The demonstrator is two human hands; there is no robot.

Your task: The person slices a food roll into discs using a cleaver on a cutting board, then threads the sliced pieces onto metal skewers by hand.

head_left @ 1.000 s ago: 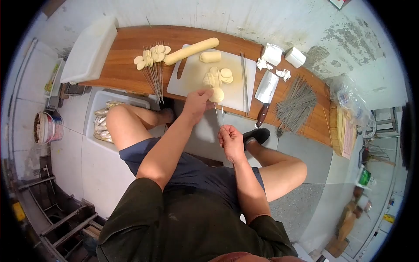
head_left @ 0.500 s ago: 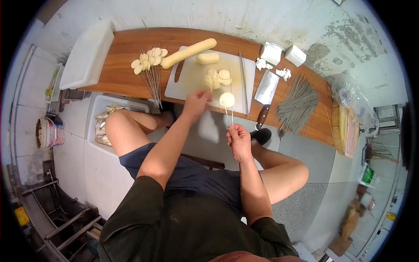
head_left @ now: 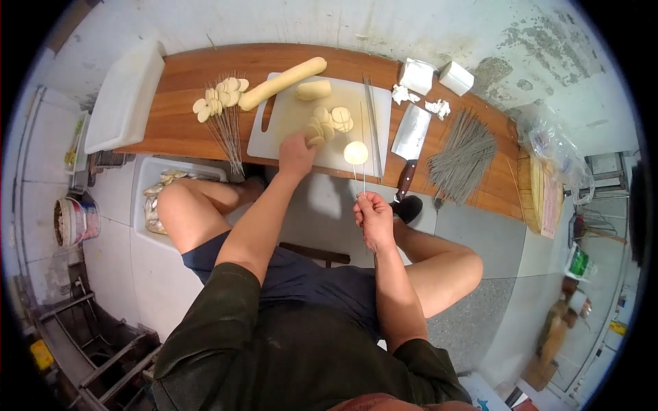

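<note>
Wooden table [head_left: 179,85], cleaver [head_left: 412,131] right of slices [head_left: 321,115]

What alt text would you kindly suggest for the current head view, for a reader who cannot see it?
A seated person's right hand holds two skewers bearing a pale round slice, while the left hand is at more slices on a white board. A cleaver and a skewer pile lie to the right on the wooden table.

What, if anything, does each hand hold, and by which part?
Right hand: two skewers, by their near ends, below the slice. Left hand: at the stacked slices; whether it grips anything cannot be told.
</note>
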